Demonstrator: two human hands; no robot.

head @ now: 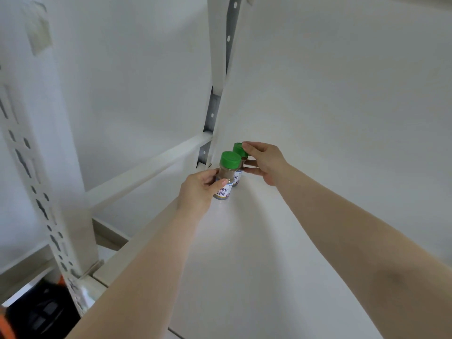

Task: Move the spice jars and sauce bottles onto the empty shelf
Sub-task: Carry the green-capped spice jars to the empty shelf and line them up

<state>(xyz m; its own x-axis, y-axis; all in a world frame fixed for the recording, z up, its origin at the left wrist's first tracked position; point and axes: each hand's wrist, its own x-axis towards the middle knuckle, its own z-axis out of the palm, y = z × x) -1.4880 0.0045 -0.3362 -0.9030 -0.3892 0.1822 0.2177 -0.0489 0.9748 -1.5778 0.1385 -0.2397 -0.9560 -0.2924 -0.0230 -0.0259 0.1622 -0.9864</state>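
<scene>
Both arms are reaching out over the white shelf [305,216], each hand dealing with its own spice jar, way back in the far left corner by the slotted metal upright [212,111].

The left hand [198,189] is gripping the nearer jar [226,177] from its left side, fingers curled round the clear body and the thumb pressing across the front just above the label. That jar is standing upright with its base down on the shelf or just about touching it, hard to call. Brown powder is showing through the glass, green cap on top.

The right hand [265,162] is holding the farther jar [240,156] from the right, one fingertip sitting on the edge of its green cap and the other fingers wrapping the side lower down. That one is tucked right behind the first, the two jars touching or as good as, and most of its body is hiding behind the front jar.

Down at bottom left, under the shelf, something black and orange [36,311] is sitting there, too blurry to name.
</scene>
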